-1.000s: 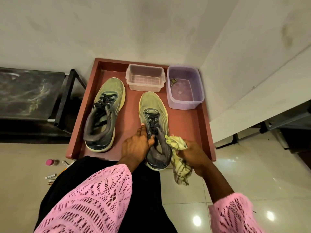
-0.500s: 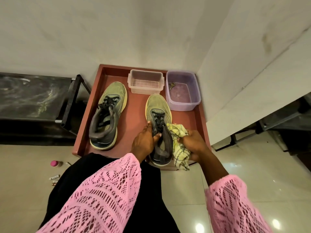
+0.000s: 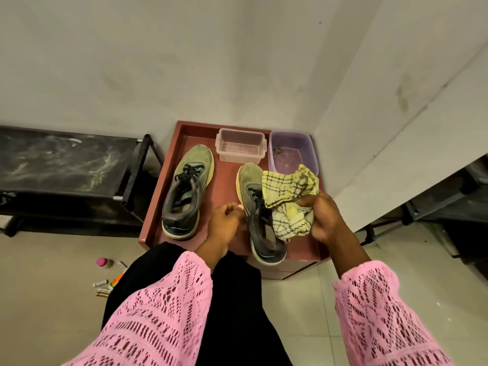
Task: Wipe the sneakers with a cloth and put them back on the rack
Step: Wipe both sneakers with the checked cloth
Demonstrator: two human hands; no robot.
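The cloth (image 3: 289, 199) was gripped bunched in the right hand (image 3: 320, 217) over the right sneaker (image 3: 260, 215), which was steadied beside the loosely curled, empty left hand (image 3: 224, 220), presumably for wiping.

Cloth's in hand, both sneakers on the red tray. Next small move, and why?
Probably bring the cloth down onto the right sneaker and wipe it. The right hand grips the cloth bunched just above it, while the left hand sits at its side, placed to steady it. The left sneaker lies untouched.

left grip (image 3: 226, 220) loosely curled, right grip (image 3: 322, 217) clenched on cloth (image 3: 289, 196)
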